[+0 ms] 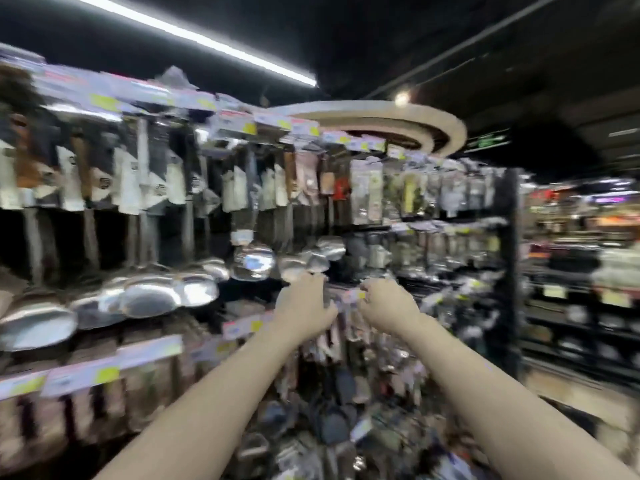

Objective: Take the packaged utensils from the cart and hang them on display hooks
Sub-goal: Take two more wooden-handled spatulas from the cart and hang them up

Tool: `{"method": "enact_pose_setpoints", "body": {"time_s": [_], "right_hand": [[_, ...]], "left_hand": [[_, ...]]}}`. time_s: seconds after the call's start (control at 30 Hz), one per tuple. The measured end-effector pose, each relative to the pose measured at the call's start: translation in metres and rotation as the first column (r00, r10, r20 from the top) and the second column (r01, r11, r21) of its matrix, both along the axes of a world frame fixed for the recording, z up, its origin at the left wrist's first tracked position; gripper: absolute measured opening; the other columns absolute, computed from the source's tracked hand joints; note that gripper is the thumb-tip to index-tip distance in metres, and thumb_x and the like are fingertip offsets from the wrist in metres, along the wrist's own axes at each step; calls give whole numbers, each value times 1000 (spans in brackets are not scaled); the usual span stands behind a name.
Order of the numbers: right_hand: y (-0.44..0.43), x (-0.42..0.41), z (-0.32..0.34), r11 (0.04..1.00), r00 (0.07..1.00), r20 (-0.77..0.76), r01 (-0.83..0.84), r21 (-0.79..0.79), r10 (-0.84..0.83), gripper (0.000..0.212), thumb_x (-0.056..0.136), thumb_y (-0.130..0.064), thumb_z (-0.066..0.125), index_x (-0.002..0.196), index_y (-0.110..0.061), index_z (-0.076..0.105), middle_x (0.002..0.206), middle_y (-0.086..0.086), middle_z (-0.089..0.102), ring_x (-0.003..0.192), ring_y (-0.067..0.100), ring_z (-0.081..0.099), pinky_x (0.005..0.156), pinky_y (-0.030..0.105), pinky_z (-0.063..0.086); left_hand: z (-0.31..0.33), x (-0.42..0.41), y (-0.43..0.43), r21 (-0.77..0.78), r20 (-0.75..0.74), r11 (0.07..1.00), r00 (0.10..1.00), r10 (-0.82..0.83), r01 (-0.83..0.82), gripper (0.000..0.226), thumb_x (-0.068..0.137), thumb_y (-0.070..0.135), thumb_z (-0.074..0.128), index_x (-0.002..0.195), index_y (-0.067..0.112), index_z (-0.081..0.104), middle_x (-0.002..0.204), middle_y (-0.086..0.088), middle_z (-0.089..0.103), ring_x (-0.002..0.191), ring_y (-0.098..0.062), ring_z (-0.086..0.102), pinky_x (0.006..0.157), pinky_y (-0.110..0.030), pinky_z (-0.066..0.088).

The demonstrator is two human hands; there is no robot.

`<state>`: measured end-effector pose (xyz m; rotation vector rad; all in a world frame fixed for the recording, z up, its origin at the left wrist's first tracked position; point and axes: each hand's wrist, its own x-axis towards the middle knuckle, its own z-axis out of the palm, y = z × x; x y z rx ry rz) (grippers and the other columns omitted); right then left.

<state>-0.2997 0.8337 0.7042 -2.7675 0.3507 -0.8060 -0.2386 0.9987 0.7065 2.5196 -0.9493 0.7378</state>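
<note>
Packaged utensils [341,336] hang in a blurred bunch on the display rack [512,258], directly between our two hands. Left hand [304,308] and right hand [388,306] are raised to the same hook level, close together, not touching each other, fingers curled toward the pack tops. Heavy motion blur: we cannot tell whether either hand actually grips a pack or a hook. Upper row of packs [242,188] hangs above. Steel ladles [156,299] sit left of our hands, with price labels [152,351] on the rail below them. Light strip [207,39] overhead.
</note>
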Motion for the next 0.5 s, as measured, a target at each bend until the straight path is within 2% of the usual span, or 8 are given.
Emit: {"method": "enact_pose_setpoints", "body": {"time_s": [0.13, 0.27, 0.33, 0.4, 0.5], "right_hand": [[-84, -56, -27, 996, 992, -90, 85, -12, -86, 25, 96, -31, 49, 102, -9, 61, 103, 14, 67, 101, 35, 65, 70, 35, 46], [-169, -112, -66, 972, 961, -158, 233, 17, -228, 31, 95, -23, 51, 119, -11, 65, 117, 11, 70, 104, 32, 67, 75, 34, 55], [-202, -137, -85, 955, 940, -186, 296, 21, -287, 28, 96, -23, 50, 116, -10, 65, 116, 12, 69, 104, 32, 67, 74, 35, 54], [-233, -156, -103, 941, 922, -216, 335, 34, -321, 23, 96, -23, 50, 106, -9, 65, 108, 13, 70, 103, 33, 68, 75, 37, 56], [-276, -178, -132, 914, 891, -272, 397, 82, -363, 26, 94, -22, 51, 105, -5, 68, 104, 15, 72, 99, 35, 70, 78, 39, 59]], "left_hand": [[-29, -30, -86, 94, 54, 992, 994, -92, 87, 35, 92, 38, 54, 119, 17, 57, 117, -10, 62, 112, -34, 61, 86, -42, 48], [-64, -64, -178, 181, -52, 963, 980, -193, 199, 32, 95, 38, 51, 117, 16, 55, 115, -10, 62, 104, -33, 63, 84, -41, 51], [-81, -77, -221, 237, -82, 940, 969, -234, 247, 31, 97, 42, 51, 115, 16, 52, 113, -9, 61, 100, -31, 63, 80, -41, 50], [-98, -87, -261, 284, -104, 916, 959, -266, 284, 36, 99, 43, 49, 123, 16, 52, 118, -9, 60, 102, -31, 62, 81, -42, 50], [-125, -96, -314, 338, -130, 882, 944, -302, 329, 47, 99, 42, 49, 137, 13, 47, 128, -12, 58, 109, -34, 61, 85, -44, 51]]}}
